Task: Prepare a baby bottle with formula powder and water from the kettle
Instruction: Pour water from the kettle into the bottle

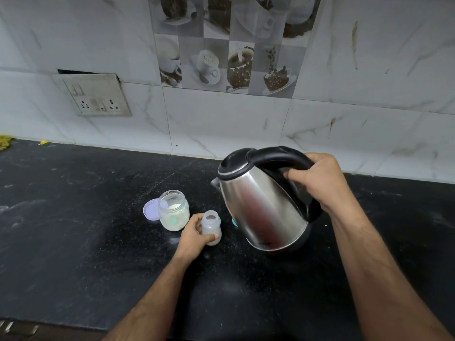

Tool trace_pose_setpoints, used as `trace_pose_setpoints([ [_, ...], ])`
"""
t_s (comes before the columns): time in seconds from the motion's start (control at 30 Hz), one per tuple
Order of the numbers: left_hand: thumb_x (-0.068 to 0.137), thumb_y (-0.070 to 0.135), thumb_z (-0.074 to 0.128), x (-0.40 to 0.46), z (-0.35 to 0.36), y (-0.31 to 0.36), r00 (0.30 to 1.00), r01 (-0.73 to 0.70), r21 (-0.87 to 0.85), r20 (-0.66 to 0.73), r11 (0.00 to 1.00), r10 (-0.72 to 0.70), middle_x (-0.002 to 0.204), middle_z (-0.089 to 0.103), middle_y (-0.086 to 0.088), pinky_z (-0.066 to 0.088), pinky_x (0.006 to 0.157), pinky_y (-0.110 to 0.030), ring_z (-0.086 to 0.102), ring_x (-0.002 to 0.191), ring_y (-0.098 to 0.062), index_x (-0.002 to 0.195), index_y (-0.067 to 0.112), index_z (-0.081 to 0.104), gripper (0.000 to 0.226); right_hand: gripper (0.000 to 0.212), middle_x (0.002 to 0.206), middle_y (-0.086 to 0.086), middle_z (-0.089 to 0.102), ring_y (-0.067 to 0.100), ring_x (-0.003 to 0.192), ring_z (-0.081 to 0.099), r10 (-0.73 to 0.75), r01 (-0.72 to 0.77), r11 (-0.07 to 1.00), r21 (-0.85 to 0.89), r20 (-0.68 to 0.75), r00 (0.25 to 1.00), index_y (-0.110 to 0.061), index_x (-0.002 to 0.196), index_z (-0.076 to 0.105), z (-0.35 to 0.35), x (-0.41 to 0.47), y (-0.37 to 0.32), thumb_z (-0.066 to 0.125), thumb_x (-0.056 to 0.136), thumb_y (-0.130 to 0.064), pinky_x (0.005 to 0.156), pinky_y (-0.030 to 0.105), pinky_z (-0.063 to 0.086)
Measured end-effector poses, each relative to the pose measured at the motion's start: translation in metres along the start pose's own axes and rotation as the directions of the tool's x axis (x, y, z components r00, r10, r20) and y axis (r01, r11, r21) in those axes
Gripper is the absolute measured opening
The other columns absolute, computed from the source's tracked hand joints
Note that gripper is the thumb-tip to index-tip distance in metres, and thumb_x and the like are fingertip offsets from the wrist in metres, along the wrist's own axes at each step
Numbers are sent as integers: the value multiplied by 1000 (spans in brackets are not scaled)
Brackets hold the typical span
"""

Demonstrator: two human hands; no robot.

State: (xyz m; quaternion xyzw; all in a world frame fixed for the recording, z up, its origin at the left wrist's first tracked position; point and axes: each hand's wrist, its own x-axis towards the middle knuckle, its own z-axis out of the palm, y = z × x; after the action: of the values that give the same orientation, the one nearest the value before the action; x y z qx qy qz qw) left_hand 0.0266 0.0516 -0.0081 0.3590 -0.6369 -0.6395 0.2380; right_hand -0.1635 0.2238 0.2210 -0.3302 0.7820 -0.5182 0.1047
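Note:
A small translucent baby bottle (211,223) stands upright and uncapped on the black counter (73,230), with my left hand (194,233) wrapped around its lower half. My right hand (320,182) grips the black handle of a steel kettle (266,205), which is lifted and tilted left, its spout close above and right of the bottle's mouth. No water is visible pouring. An open glass jar (173,210) of pale formula powder stands just left of the bottle, its lilac lid (151,209) lying beside it.
A teal object (235,222) peeks out from behind the kettle's base. A marble-tiled wall with a switch and socket plate (96,97) runs behind the counter. Yellow scraps (5,142) lie at the far left. The counter's front edge is near the bottom left.

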Motion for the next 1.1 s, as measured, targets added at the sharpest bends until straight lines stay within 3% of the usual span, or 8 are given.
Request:
trace_pose_setpoints([
  [0.1, 70, -13, 78, 3, 1, -1, 1000, 1, 3, -11, 1000, -1, 109, 68, 2, 51, 83, -19, 65, 99, -10, 107, 21, 55, 55, 25, 40, -11, 42, 7, 36, 35, -1, 7, 994, 106, -61, 998, -17, 59, 61, 1, 9, -1, 75, 72, 0, 42, 20, 27],
  [0.2, 70, -11, 78, 6, 2, -1, 1000, 6, 23, -21, 1000, -5, 109, 68, 3, 52, 83, -20, 65, 98, -9, 108, 20, 55, 55, 35, 38, -13, 42, 4, 35, 36, -1, 29, 977, 212, -131, 991, -22, 56, 55, 6, 21, 1, 73, 73, 3, 40, 18, 30],
  [0.43, 71, -4, 80, 16, 6, 0, 1000, 15, 93, -16, 996, -14, 110, 68, 5, 51, 85, -20, 64, 100, -8, 112, 21, 55, 54, 30, 46, -9, 47, 12, 45, 43, 92, 2, 937, 349, -252, 963, -24, 53, 54, 34, 59, 26, 72, 68, -6, 50, 27, 35],
  [0.7, 70, -1, 81, 26, 9, 6, 1000, 17, 131, -14, 991, -16, 110, 68, 9, 50, 86, -19, 64, 103, -3, 111, 24, 55, 54, 24, 62, -2, 54, 9, 57, 50, 189, -107, 918, 382, -183, 965, -20, 69, 59, 66, 105, 69, 69, 75, 1, 61, 25, 42],
  [0.8, 69, -1, 82, 31, 9, 6, 1000, 25, 133, -21, 991, -22, 110, 69, 9, 51, 87, -19, 65, 102, -1, 111, 24, 56, 55, 22, 73, -2, 58, 10, 70, 55, 234, -164, 907, 387, -141, 962, -19, 74, 61, 77, 116, 85, 68, 76, 2, 68, 24, 44],
  [1.1, 71, -3, 81, 45, 7, 9, 999, 40, 134, -11, 990, -39, 113, 68, 8, 51, 90, -19, 65, 104, -1, 111, 24, 55, 55, 25, 73, -1, 60, 10, 70, 56, 263, -222, 913, 341, -79, 962, -16, 76, 63, 99, 134, 118, 66, 74, 9, 64, 21, 44],
])
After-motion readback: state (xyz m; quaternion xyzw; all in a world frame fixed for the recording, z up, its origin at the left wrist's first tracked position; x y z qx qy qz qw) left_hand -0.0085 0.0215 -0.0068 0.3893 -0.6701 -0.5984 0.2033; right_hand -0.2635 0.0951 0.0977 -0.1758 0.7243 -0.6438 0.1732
